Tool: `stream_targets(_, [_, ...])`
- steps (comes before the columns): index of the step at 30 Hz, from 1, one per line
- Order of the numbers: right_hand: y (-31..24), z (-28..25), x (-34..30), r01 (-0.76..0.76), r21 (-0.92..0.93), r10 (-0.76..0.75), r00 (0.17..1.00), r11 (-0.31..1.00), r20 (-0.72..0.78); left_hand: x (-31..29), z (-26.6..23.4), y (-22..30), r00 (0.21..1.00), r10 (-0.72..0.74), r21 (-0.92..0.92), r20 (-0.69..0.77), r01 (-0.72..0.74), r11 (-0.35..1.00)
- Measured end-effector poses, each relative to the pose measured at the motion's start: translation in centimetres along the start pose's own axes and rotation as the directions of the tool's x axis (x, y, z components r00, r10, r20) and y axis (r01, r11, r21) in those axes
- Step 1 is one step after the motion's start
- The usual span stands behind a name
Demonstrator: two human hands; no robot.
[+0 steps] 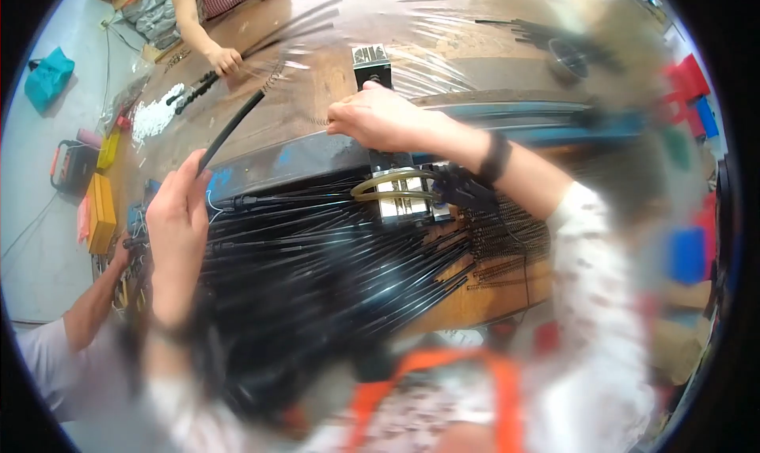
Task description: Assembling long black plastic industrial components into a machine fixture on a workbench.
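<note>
My left hand [178, 208] is closed round the lower end of a thin black tube [231, 128], which slants up to the right. From the tube's far tip a thin coil spring [274, 75] sticks out. My right hand [380, 121] is closed in a pinch in front of a small black block with a metal top [370, 60]. A fine spring [318, 121] shows at its fingertips. Below that wrist is a metal fixture [402, 196] with looped yellowish hoses [388, 185]. Many black tubes [340, 255] lie in a bundle between my forearms.
Brown springs [507, 243] are piled right of the tubes. A blue-grey metal rail [293, 156] crosses the table. A co-worker's hand [226, 60] works at the far left beside white small parts [157, 117]; another person's hand [121, 253] is at the left. A yellow bin [100, 214] stands there.
</note>
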State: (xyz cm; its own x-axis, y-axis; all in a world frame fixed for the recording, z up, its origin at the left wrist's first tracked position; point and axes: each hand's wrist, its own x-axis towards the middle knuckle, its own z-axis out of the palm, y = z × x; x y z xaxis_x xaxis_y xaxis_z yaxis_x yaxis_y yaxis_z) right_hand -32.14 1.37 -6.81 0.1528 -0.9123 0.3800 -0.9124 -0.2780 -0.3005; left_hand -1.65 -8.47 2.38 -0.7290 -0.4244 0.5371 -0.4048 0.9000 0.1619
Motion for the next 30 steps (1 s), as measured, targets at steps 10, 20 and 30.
stream_targets(10, [8.8,-10.1,-21.0,-0.374,-0.341,0.27,0.91,0.863,-0.313,1.1,5.5,-1.2,0.982,0.089,0.049,0.168,-0.098,0.994])
stream_targets(20, [11.3,-11.5,-27.7,-0.443,-0.44,0.291,0.882,0.781,-0.371,5.6,14.3,5.1,0.944,0.217,-0.244,0.248,-0.155,0.957])
stream_targets(30, [12.3,-10.7,-27.7,-0.544,-0.343,0.381,0.814,0.766,-0.439,5.2,16.7,4.9,0.987,0.128,-0.364,0.099,-0.084,0.928])
